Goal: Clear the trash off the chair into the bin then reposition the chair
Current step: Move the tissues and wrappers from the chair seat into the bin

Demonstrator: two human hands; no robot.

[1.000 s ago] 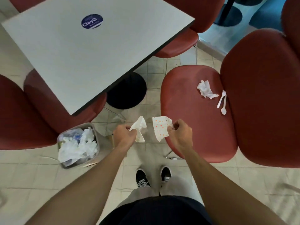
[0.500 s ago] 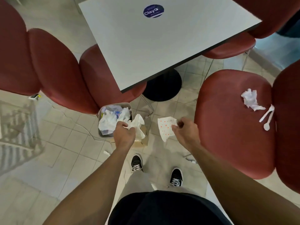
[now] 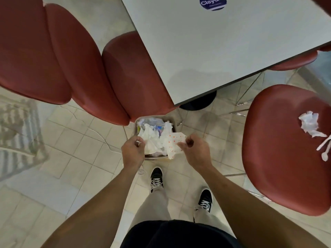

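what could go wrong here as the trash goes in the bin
1. The bin already looks heaped with paper, so the dotted napkin pinched in the right hand may slide off onto the floor.
2. The crumpled tissue and plastic cutlery sit near the chair seat's far edge; repositioning it before clearing them could knock them off.

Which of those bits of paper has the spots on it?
The dotted napkin, pinched in the right hand over the bin. It has orange spots; the crumpled paper on the chair is plain white.
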